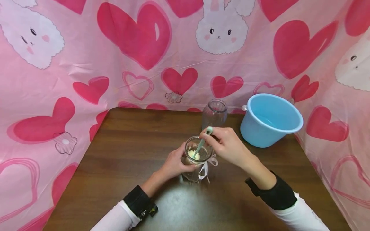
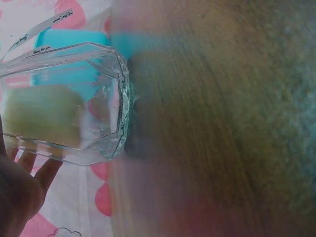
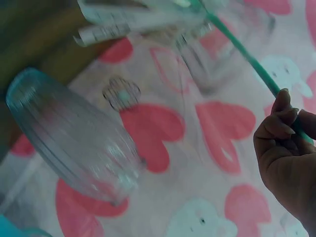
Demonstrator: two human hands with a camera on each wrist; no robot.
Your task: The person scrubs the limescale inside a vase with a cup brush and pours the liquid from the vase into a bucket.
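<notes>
My left hand (image 1: 176,162) grips a clear glass jar (image 2: 106,116), thumb in front and fingers round the far side. A white ribbon bow (image 1: 204,169) is tied near the jar's neck. My right hand (image 1: 229,146) pinches the green handle (image 3: 247,58) of a sponge bottle brush (image 1: 200,147) above the jar's mouth. The brush slants down into the jar, and its pale yellow sponge head (image 2: 44,116) sits inside, blurred through the glass. Whether the jar's base touches the table cannot be told.
A second, ribbed glass jar (image 1: 212,117) stands behind the hands, near the back edge of the brown wooden table (image 1: 130,138). To the right is a light blue bucket (image 1: 260,134). A pink curtain (image 1: 185,57) with hearts and rabbits surrounds the table's back and sides.
</notes>
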